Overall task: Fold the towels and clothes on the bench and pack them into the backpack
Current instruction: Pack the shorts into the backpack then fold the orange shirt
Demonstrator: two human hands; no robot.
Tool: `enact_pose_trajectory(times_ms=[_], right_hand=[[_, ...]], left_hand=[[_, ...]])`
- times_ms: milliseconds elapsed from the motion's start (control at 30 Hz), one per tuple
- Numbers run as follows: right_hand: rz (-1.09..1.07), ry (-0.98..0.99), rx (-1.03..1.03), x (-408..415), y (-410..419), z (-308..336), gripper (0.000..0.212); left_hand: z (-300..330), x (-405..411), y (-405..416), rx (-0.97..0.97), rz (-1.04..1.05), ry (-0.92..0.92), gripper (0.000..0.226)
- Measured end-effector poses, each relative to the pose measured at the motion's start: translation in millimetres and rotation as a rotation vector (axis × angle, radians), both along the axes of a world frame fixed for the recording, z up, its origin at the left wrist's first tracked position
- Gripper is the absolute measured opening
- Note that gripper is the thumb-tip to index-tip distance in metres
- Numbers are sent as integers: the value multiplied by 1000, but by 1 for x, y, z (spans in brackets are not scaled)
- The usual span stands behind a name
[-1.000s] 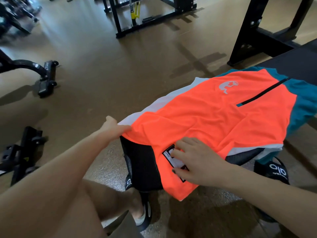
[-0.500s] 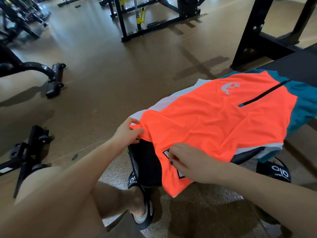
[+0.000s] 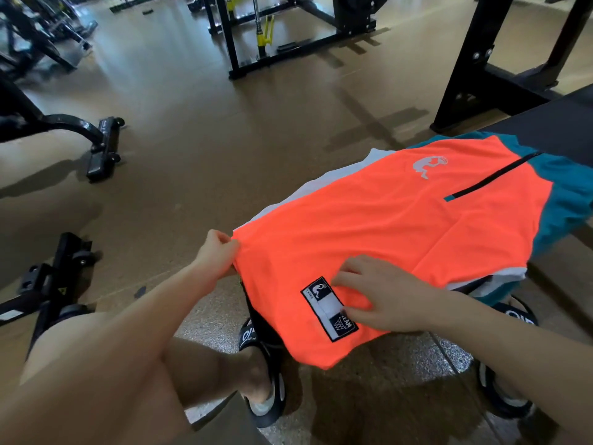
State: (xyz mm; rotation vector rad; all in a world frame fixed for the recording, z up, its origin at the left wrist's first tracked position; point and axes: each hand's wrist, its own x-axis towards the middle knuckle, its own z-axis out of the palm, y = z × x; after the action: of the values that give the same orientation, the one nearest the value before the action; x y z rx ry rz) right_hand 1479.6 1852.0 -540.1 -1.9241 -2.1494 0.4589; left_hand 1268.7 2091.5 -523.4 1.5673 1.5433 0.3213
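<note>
Fingers of left hand (image 3: 215,252) pinch the near-left hem corner of the orange jersey (image 3: 369,232); right hand (image 3: 382,295) lies with fingers extended, pressing the hem flat beside the black-and-white woven patch (image 3: 329,308). Jersey is spread over the black bench (image 3: 552,123), hem overhanging the near end, atop a white garment (image 3: 337,183). Judgement: keep hem taut, align corners, then fold evenly. Fabric looks thin, smooth, synthetic and likely slippery; teal sleeve (image 3: 574,200), black zip (image 3: 494,176), grey printed logo (image 3: 428,165). Backpack not in view.
</note>
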Motion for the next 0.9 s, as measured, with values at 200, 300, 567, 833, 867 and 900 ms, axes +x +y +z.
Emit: enact_pose_trajectory(times_ms=[200, 300, 567, 833, 867, 900], right_hand=[[28, -75, 35, -14, -2, -4, 37], [18, -100, 26, -15, -3, -6, 37], [-56, -106, -39, -6, 3, -3, 59], [-39, -197, -214, -10, -6, -9, 82], [-42, -184, -216, -9, -6, -9, 81], [-52, -174, -217, -7, -6, -8, 81]], left_hand=[[3, -5, -21, -56, -163, 0, 56], [5, -6, -32, -169, -248, -70, 45], [4, -21, -26, -32, -89, -116, 9], [4, -21, -62, -65, -309, -1, 29], [5, -21, -61, -33, -276, 3, 27], [7, -22, -61, -20, -220, -10, 24]])
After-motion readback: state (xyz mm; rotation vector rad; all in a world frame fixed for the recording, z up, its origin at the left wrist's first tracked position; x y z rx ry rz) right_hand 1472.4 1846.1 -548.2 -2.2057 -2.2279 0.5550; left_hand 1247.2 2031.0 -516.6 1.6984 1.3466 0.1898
